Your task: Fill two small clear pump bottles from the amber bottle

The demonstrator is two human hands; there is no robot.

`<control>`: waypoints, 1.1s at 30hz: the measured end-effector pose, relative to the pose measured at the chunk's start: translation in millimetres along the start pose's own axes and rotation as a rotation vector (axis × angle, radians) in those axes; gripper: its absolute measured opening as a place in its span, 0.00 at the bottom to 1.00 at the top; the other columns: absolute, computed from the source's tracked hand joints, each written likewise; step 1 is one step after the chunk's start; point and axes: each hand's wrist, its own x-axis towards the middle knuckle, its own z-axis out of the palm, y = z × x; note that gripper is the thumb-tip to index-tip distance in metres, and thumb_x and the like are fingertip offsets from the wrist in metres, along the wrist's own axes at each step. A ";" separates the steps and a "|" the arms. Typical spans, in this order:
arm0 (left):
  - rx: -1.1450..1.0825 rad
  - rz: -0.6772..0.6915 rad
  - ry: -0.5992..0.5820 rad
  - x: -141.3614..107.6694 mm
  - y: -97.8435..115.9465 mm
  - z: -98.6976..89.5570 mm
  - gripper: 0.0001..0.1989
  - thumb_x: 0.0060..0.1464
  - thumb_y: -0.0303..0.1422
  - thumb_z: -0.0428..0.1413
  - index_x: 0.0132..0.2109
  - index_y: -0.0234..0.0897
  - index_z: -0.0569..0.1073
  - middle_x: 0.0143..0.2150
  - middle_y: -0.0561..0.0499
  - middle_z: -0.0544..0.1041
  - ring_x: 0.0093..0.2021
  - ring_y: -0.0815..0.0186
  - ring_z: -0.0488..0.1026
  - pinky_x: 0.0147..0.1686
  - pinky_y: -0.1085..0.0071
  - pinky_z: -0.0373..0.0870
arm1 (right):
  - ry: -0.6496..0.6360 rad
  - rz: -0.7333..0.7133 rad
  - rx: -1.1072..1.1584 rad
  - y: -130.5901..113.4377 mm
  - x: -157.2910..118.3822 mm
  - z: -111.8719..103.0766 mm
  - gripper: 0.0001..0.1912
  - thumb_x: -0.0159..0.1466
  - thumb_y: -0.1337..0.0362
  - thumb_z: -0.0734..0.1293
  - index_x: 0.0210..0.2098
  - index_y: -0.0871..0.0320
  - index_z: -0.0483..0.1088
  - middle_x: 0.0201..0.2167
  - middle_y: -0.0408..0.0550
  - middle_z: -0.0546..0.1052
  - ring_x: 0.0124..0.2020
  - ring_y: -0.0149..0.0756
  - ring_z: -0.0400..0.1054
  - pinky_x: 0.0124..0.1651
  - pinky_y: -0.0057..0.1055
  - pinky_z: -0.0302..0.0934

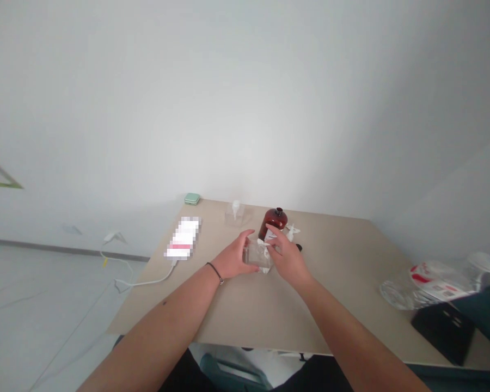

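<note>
A clear, boxy bottle (pixel 255 253) is above the table in front of me. My left hand (pixel 231 258) wraps round its left side, thumb below and fingers above. At its upper right edge, my right hand (pixel 288 256) has thumb and index finger close together by a small white part; what they pinch is too small to make out. Just behind the hands stands a brown bottle (pixel 275 219) with an uncapped neck and a pale label. White pump parts (pixel 292 231) lie to its right. A small dark round piece (pixel 299 247) shows partly beside my right hand.
Against the wall sits another clear bottle with a white pump (pixel 236 209). A phone (pixel 183 237) on a white cable (pixel 155 281) lies left, near a green case (pixel 191 198). At right are a large clear plastic bottle (pixel 436 283) and a black flat object (pixel 445 332).
</note>
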 end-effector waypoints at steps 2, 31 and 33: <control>0.001 -0.003 -0.004 0.1 0.4 0.1 0.53 0.39 0.36 0.70 0.67 0.41 0.49 0.48 0.47 0.68 0.43 0.61 0.70 0.49 0.60 0.68 | 0.008 0.030 0.007 -3.0 -9.4 -2.9 0.28 0.63 0.67 0.61 0.62 0.54 0.62 0.37 0.47 0.80 0.38 0.38 0.74 0.46 0.38 0.65; 0.019 -0.028 -0.015 0.0 -2.6 -0.2 0.53 0.38 0.38 0.71 0.67 0.40 0.50 0.53 0.43 0.67 0.51 0.55 0.69 0.56 0.54 0.65 | -0.392 -0.103 -1.003 70.7 60.5 -60.1 0.16 0.62 0.74 0.63 0.41 0.52 0.78 0.38 0.53 0.78 0.43 0.42 0.72 0.50 0.39 0.52; 0.031 -0.034 -0.016 0.1 -1.8 -0.5 0.54 0.38 0.38 0.71 0.67 0.39 0.50 0.54 0.42 0.67 0.51 0.55 0.69 0.56 0.54 0.64 | -0.389 -0.121 -1.009 67.0 60.4 -63.4 0.14 0.63 0.73 0.62 0.40 0.54 0.78 0.38 0.54 0.78 0.44 0.42 0.72 0.50 0.40 0.52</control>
